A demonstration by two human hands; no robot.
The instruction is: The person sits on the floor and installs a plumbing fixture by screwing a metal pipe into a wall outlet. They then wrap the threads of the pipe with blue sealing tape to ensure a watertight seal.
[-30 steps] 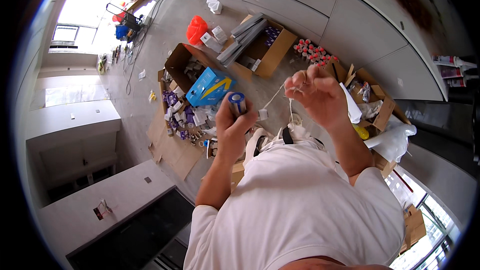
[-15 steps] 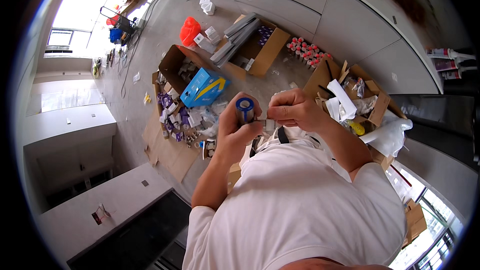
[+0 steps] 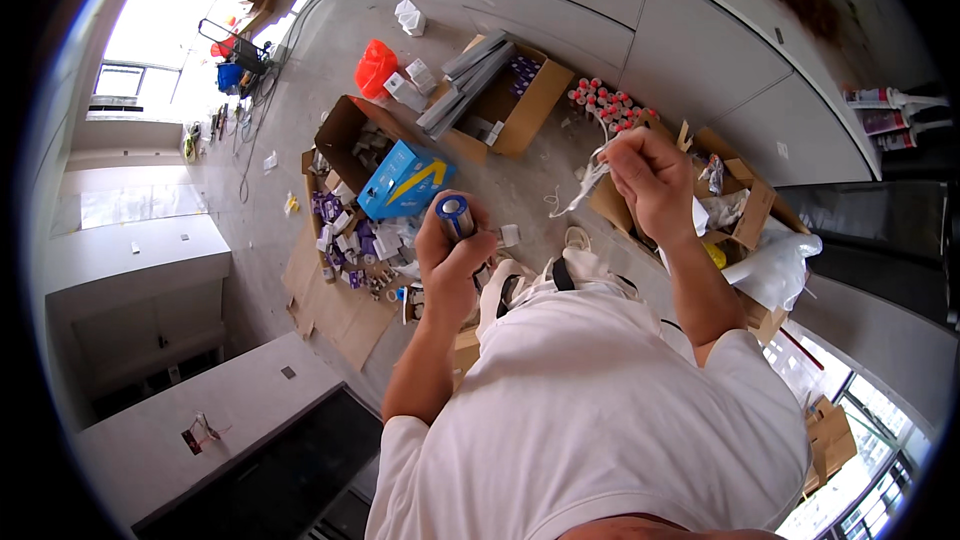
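Note:
My left hand [image 3: 450, 265] is closed around a small blue roll [image 3: 455, 215] with a pale hollow end, held up in front of my chest. My right hand [image 3: 650, 180] is raised to the right of it and pinches a thin white strip [image 3: 588, 178] that hangs crumpled from the fingers toward the roll. The two hands are apart, about a hand's width between them. My white shirt [image 3: 600, 410] fills the lower part of the view and hides the floor under me.
On the concrete floor lie several open cardboard boxes: one with a blue carton [image 3: 405, 180], one with grey profiles [image 3: 500, 90], others at the right with clear plastic wrap [image 3: 775, 265]. A red bag [image 3: 375, 65], red-capped tubes [image 3: 610, 105] and flattened cardboard [image 3: 340, 315] lie around.
Half a second ago both hands met at the roll. My right hand has since drawn away up and to the right with the white strip; the left hand kept the roll in place.

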